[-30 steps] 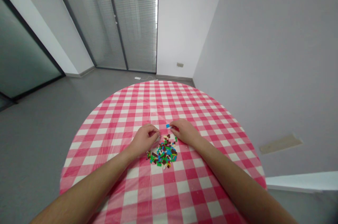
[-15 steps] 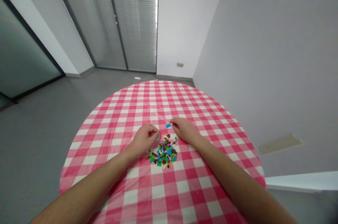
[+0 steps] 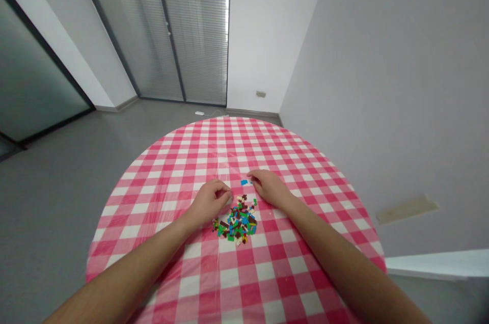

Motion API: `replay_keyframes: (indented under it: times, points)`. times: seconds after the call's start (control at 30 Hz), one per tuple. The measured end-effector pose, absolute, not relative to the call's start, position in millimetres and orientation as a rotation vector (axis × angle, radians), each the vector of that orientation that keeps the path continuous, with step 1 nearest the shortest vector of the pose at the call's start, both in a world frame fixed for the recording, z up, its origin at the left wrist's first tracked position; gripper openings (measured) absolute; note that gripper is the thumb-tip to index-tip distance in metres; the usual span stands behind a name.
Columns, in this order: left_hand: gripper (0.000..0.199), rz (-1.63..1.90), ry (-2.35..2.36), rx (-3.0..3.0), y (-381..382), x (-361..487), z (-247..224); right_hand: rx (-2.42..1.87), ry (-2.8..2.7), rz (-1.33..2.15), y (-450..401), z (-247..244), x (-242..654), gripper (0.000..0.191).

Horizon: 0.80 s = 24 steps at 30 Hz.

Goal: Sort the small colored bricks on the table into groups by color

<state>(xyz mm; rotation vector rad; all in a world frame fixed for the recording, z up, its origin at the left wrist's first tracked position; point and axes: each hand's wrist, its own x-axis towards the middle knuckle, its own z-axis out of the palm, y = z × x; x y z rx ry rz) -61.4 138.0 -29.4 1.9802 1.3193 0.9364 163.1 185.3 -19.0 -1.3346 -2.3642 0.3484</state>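
Most of the small plastic bricks (image 3: 237,222) lie together in one loose heap, near the middle of the round counter (image 3: 126,212), well in from its edges, on a pink-and-white gingham cloth (image 3: 229,283). Only a blue brick (image 3: 243,182) and a tiny sliver of the same colour (image 3: 251,181) sit apart, just beyond the heap on the side towards the far edge; nothing else shows as sorted or set aside. The heap is a jumble of green, blue, dark brown, red, cream and yellow pieces, mostly flat and low, lying over one another with no order or stacking that can be made out. The left hand (image 3: 209,203) sits at the heap's upper left edge, its fingers curled in and pressed together towards the thumb, as if in a pinch, though whether a piece is held there is hidden. The right hand (image 3: 269,188) rests beyond the heap's upper right edge, its fingers lying long and loosely apart from the thumb, with the fingertips (image 3: 250,174) just beside the blue brick and no piece visibly pinched. Both forearms reach in from the near edge of the counter.
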Motion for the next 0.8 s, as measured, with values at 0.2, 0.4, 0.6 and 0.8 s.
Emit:
replay_keyframes:
  times: [0.2,0.4,0.6,0.8]
  points:
    - [0.016,0.930,1.308,1.986,139.1,-60.8,-29.0,-1.320,-2.382,0.340,184.8,-19.8,161.4,0.030]
    - [0.016,0.949,1.309,1.984,139.9,-61.1,-31.8,-1.334,-2.356,0.374,184.1,-18.5,159.7,0.030]
    - [0.016,0.953,1.313,1.981,139.5,-62.0,-31.7,-1.354,-2.337,0.389,183.7,-18.0,158.6,0.025]
    - [0.016,0.947,1.320,1.977,139.0,-61.1,-30.1,-1.386,-2.311,0.371,186.4,-21.9,158.9,0.021]
